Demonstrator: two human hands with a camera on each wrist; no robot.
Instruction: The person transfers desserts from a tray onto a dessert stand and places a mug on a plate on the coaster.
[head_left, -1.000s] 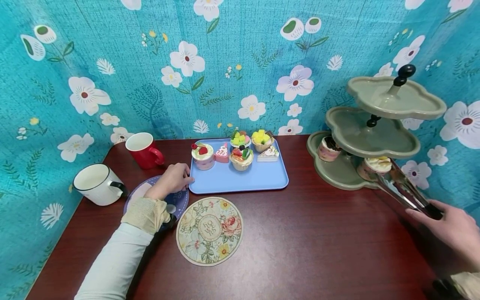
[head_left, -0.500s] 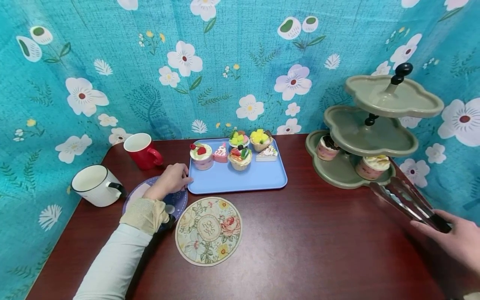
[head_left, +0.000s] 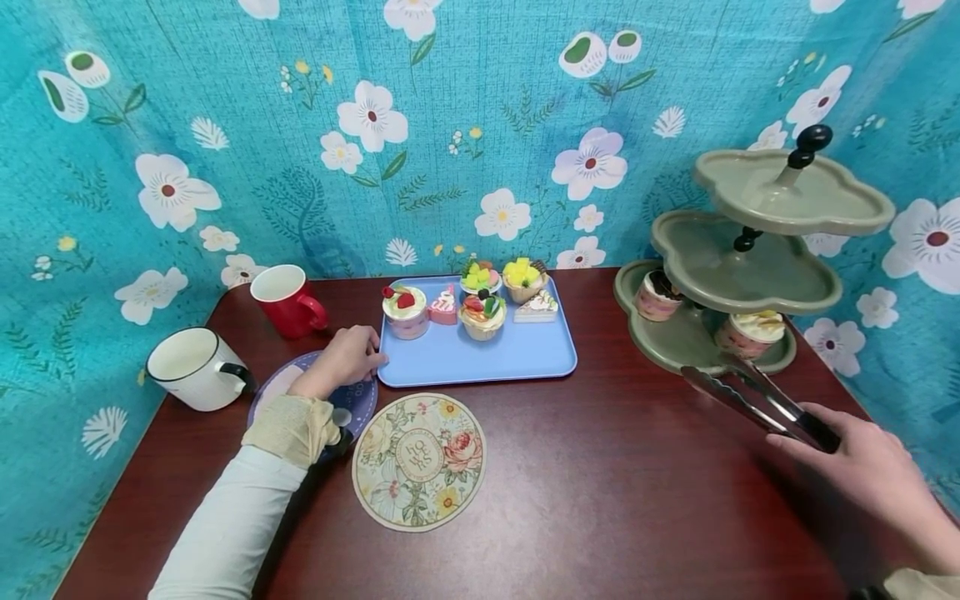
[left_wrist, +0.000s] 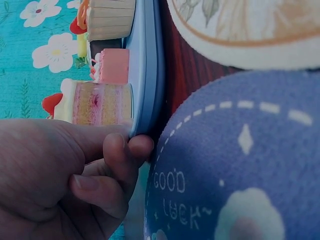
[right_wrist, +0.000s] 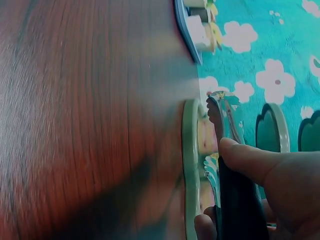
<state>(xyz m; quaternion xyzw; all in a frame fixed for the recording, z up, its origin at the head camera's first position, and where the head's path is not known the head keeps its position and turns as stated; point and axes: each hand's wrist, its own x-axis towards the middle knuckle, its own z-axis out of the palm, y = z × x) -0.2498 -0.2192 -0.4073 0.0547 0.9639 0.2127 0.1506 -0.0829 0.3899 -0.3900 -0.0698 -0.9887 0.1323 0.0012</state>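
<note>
At the left end of the blue tray (head_left: 480,363), my left hand (head_left: 339,364) pinches its rim between thumb and fingers; the left wrist view shows the tray edge (left_wrist: 150,80) from the side. My right hand (head_left: 862,467) grips metal tongs (head_left: 818,429) by their black handles. The tong arms are spread, with nothing between them, low in front of the three-tier green stand (head_left: 750,265). On its bottom tier sit a cream-topped dessert cup (head_left: 748,335), near the tong tips, and a chocolate-topped cup (head_left: 658,298).
Toy desserts stand on the tray, among them a strawberry-topped cup (head_left: 406,315), a pink cake slice (head_left: 443,308) and a fruit cupcake (head_left: 482,318). A red mug (head_left: 283,304) and white mug (head_left: 197,371) stand left. A floral mat (head_left: 420,462) and purple mat (head_left: 363,400) lie in front.
The tongs have let go of the cream-topped cup, which stays on the bottom tier. My right hand has drawn them back, then left across the stand's front. The left hand has stayed put.
</note>
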